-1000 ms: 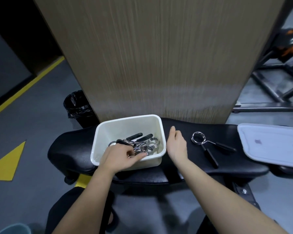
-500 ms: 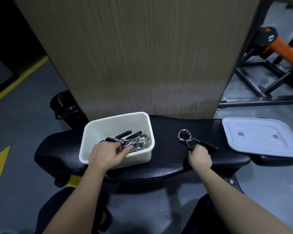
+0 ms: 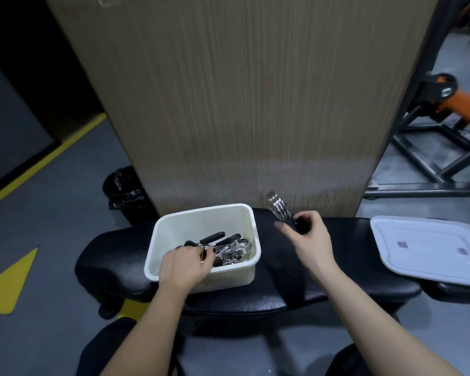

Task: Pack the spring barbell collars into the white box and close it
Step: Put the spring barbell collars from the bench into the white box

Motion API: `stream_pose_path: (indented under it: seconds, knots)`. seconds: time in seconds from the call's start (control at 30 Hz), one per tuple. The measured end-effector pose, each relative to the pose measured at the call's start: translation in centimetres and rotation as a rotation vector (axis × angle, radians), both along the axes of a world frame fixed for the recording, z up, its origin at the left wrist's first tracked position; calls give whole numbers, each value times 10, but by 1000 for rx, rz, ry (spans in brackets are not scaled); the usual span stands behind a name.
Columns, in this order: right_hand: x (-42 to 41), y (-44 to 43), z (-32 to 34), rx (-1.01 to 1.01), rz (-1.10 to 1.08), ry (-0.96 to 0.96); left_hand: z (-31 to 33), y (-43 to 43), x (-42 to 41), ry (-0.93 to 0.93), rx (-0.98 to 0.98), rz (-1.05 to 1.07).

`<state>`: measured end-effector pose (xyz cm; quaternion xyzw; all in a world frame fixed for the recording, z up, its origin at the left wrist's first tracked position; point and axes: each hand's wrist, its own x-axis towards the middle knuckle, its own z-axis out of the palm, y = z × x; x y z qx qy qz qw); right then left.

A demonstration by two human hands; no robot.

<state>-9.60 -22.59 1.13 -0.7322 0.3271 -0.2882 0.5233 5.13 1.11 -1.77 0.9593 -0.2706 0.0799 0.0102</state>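
Note:
The white box [image 3: 201,216] stands open on the black padded bench [image 3: 345,278], left of centre. Several chrome spring collars with black handles [image 3: 229,245] lie inside it. My left hand [image 3: 183,267] reaches over the box's near rim, fingers curled on the collars inside. My right hand [image 3: 310,240] is raised above the bench just right of the box and grips a spring collar [image 3: 278,208] by its black handles, its chrome coil pointing up and away, blurred by motion. The white lid [image 3: 429,246] lies flat at the bench's right end.
A tall wood-grain panel [image 3: 228,104] rises directly behind the bench. A black-lined bin [image 3: 124,192] stands on the grey floor at back left. A black and orange gym frame [image 3: 432,137] fills the right background. Yellow floor markings [image 3: 8,280] lie to the left.
My right hand has lifted the lone collar off the bench and carried it up and left toward the box. My left hand stays in the box on the collars.

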Motion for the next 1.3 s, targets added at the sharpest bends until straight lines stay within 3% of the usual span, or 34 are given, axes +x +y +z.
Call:
stream_pose_path:
  seconds: [0.13, 0.23, 0.4, 0.47, 0.57, 0.8, 1.0, 1.17, 1.3]
  knots:
    - [-1, 12, 29, -220, 122, -104, -5, 2, -3, 5, -60, -23]
    - [-4, 24, 39, -282, 259, -154, -4, 4, -9, 23, -193, -161]
    - [1, 27, 50, -306, 399, -144, 37, 5, -44, 260, -728, -373]
    - [4, 29, 52, -278, 477, -102, 53, 7, -45, 261, -684, -419]
    - [4, 32, 51, -258, 599, -59, 68, 16, -33, 182, -460, -510]
    - [11, 49, 54, -139, 679, -55, 83, 34, -34, 260, -164, -512]
    - [21, 45, 32, 60, 591, -103, 60, 59, -33, 178, -417, -329]
    - [19, 44, 21, -148, 332, 164, 45, 77, -37, 217, -695, -112]
    - [41, 44, 15, -46, 324, 374, 42, 86, -33, 112, -633, 1]
